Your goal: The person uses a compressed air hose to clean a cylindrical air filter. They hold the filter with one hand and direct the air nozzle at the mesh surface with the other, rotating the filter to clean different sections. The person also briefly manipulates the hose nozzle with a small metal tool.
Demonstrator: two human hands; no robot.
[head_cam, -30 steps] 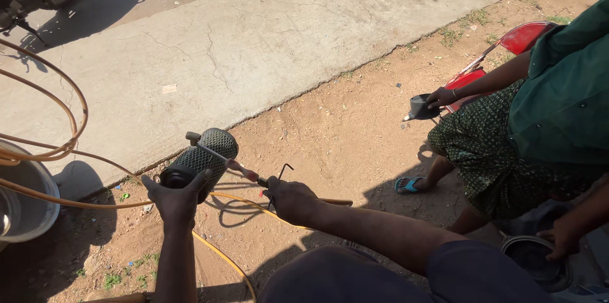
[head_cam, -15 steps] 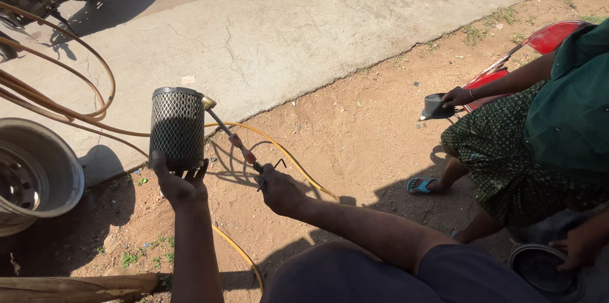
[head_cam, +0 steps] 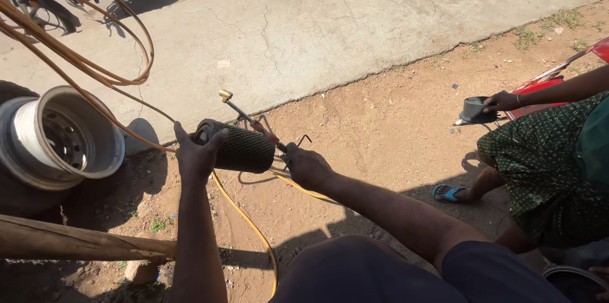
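Dark mesh covers the cylindrical filter (head_cam: 242, 149) that lies on its side in the air above the reddish dirt ground (head_cam: 380, 131), just in front of the concrete pavement (head_cam: 330, 24). The left hand (head_cam: 196, 154) grips its near end, fingers curled over the rim and closed on it. The right hand (head_cam: 306, 166) is closed around the handle of an air blow gun (head_cam: 254, 122), whose thin metal nozzle with a brass tip points up and away just behind the filter. An orange hose (head_cam: 247, 220) runs from the gun down across the dirt, and more loops of it hang at the upper left. To the left stands a metal wheel rim (head_cam: 60, 138). At the right, another person's hand (head_cam: 504, 101) holds a small dark object (head_cam: 476, 109).
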